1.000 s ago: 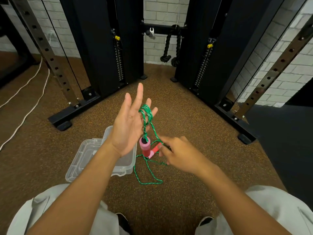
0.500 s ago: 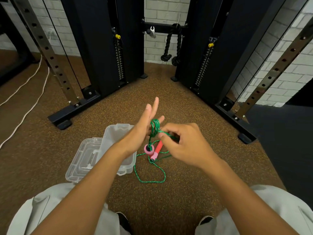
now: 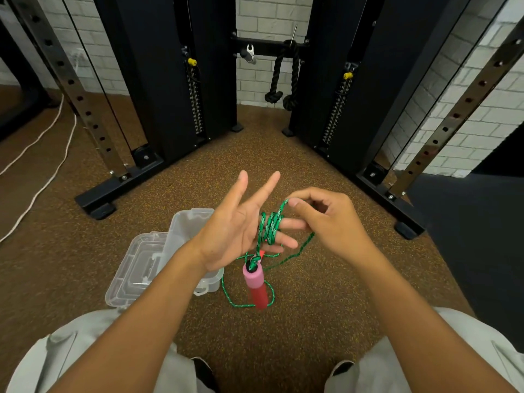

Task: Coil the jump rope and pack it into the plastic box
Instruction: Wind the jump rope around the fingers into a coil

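Left hand [image 3: 235, 231] dangles rope handle [image 3: 255, 285], seemingly near vertical.

green rope [image 3: 269, 228] looped around fingers [image 3: 286, 241], box [image 3: 195, 222] open

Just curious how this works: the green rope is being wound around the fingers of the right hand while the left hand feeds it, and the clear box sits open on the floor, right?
Not quite. The head view shows the rope wound around the left hand's fingers, while the right hand feeds it. The clear box does sit open on the floor.
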